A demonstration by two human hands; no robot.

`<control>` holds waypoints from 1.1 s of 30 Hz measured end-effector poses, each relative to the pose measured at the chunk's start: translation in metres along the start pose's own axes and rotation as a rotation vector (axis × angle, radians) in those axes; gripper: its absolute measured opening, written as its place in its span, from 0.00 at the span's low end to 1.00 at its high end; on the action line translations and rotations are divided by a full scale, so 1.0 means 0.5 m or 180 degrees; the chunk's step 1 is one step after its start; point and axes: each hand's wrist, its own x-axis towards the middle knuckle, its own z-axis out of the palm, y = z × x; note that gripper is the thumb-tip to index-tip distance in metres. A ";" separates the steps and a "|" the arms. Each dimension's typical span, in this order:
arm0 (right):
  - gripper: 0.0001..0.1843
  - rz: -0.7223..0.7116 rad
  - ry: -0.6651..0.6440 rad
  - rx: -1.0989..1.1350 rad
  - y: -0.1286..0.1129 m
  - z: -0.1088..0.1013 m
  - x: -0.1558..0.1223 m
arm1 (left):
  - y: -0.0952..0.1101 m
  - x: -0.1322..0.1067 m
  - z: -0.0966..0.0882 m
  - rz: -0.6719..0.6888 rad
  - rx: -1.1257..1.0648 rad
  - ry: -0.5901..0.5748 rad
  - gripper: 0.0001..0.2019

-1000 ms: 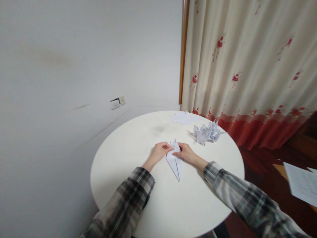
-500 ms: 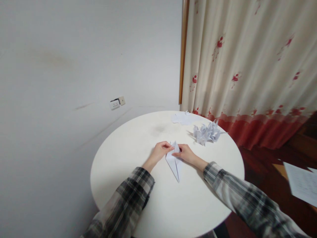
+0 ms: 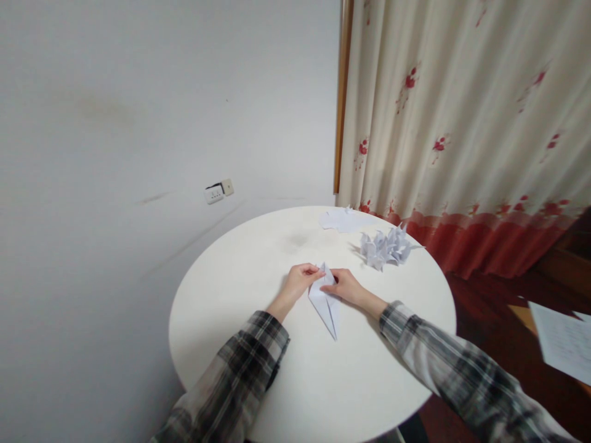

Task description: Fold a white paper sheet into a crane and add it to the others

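Between my hands, over the middle of the round white table, is a folded piece of white paper. It has a long kite shape with a slit down its lower half, and its sharp tip points toward me. My left hand pinches the paper near its upper left edge, thumb and fingers together. On the right side, my right hand grips it, with the thumb on top and the other fingers partly hidden behind the paper.
A cluster of folded paper cranes stands at the table's right rear. Flat white paper lies at the far edge. A wall with a socket is behind on the left, a curtain on the right. Printed sheets lie lower right.
The paper has turned very slightly, its lower tip shifting a little to the right and its top a little to the left. Both hands stay almost where they were.
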 end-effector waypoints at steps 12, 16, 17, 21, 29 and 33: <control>0.08 -0.0033 -0.0034 0.0060 0.000 0.000 0.000 | 0.018 -0.005 0.005 0.0014 -0.0133 0.0101 0.09; 0.07 0.0018 0.0010 -0.0051 -0.001 0.000 0.000 | 0.019 -0.008 0.007 0.0081 -0.0100 0.0115 0.08; 0.07 0.0021 0.0005 -0.0047 -0.001 0.001 0.000 | 0.019 -0.009 0.008 0.0100 -0.0111 0.0117 0.09; 0.07 0.0031 0.0006 0.0016 0.003 0.004 0.002 | 0.018 -0.008 0.010 0.0130 -0.0104 0.0041 0.12; 0.10 -0.0020 0.0083 -0.0164 0.002 0.004 0.005 | 0.024 -0.011 0.020 0.0199 -0.0101 -0.0100 0.15; 0.08 -0.0058 0.0139 -0.0444 -0.005 0.007 0.002 | 0.023 -0.011 0.020 0.0242 0.0034 0.0027 0.13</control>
